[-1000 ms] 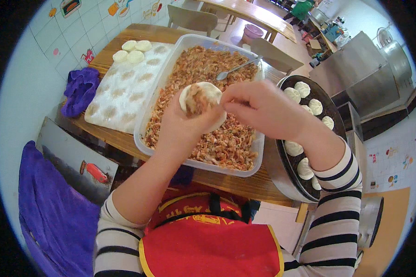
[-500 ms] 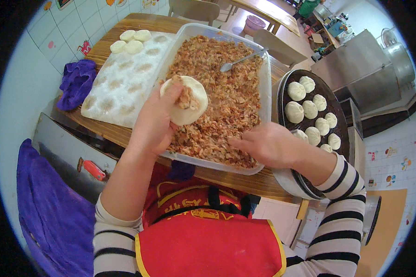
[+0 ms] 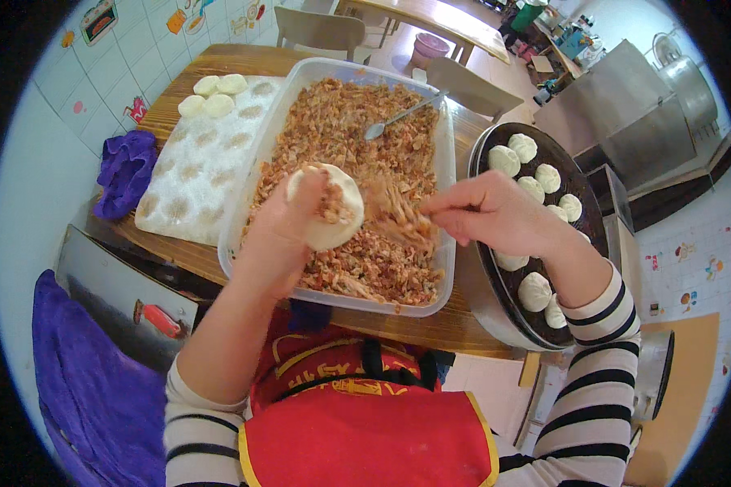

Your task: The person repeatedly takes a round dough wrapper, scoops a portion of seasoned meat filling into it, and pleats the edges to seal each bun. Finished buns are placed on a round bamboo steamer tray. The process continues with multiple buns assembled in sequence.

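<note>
A round dough wrapper [image 3: 339,233] lies in my left hand [image 3: 272,235], fingers curled beneath it and thumb over the filling on top. Just to its right, my right hand [image 3: 499,213] has its thumb and fingers drawn together above the right side of the filling tub. A blurred clump of filling [image 3: 398,213] shows at those fingertips; any tool in them cannot be made out. Both hands are over the large clear plastic tub [image 3: 341,302], which holds brown chopped filling [image 3: 317,122]. A metal spoon [image 3: 375,130] rests in its far part.
Right of the tub stands a round dark steamer tray [image 3: 581,166] with several pleated buns [image 3: 534,290]. At left, several dough rounds [image 3: 218,105] sit on a floured white board [image 3: 188,170]. A purple cloth [image 3: 127,172] lies beside it on the wooden table [image 3: 195,69].
My right hand has lifted from the near right part of the filling and moved farther away, its fingers less curled. The wrapper stays in my left hand, and the whole view has shifted slightly.
</note>
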The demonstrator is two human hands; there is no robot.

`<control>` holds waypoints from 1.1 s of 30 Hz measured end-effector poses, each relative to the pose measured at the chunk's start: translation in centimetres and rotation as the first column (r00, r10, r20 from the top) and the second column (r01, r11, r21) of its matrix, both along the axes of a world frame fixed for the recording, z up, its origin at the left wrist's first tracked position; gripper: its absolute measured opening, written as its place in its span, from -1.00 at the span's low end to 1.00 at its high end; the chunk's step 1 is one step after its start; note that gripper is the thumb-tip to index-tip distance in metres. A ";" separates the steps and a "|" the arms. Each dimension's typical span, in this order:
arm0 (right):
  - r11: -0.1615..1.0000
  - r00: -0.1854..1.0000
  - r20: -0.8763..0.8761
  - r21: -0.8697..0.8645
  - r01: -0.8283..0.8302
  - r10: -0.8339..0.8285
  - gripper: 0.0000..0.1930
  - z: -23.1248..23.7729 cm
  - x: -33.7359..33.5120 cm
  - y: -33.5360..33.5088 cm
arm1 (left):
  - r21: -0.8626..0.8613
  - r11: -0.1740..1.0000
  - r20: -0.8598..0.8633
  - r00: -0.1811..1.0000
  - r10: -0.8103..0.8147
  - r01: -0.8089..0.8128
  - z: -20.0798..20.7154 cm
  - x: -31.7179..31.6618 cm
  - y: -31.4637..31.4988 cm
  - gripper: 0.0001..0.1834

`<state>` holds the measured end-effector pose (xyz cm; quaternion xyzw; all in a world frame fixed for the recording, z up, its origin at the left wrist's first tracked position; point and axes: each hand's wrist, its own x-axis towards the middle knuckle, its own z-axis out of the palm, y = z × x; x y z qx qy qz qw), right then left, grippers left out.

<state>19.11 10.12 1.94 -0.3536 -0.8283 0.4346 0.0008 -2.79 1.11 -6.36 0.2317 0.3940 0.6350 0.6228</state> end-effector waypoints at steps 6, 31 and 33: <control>0.809 0.988 0.053 0.569 -0.147 0.142 -0.79 0.4 -3.4 -2.9 | 0.161 0.986 -0.246 0.965 0.088 -0.049 0.6 2.8 0.0 -0.55; 0.615 0.936 0.342 0.722 -0.316 0.079 -0.67 -4.9 -0.6 -1.2 | -0.103 0.994 0.210 0.977 -0.024 0.046 0.2 -0.8 1.3 -0.49; 0.583 0.909 0.386 0.706 -0.402 0.160 -0.59 -6.1 -0.9 -2.1 | -0.099 0.995 0.203 0.979 -0.007 0.027 0.0 -1.0 1.1 -0.55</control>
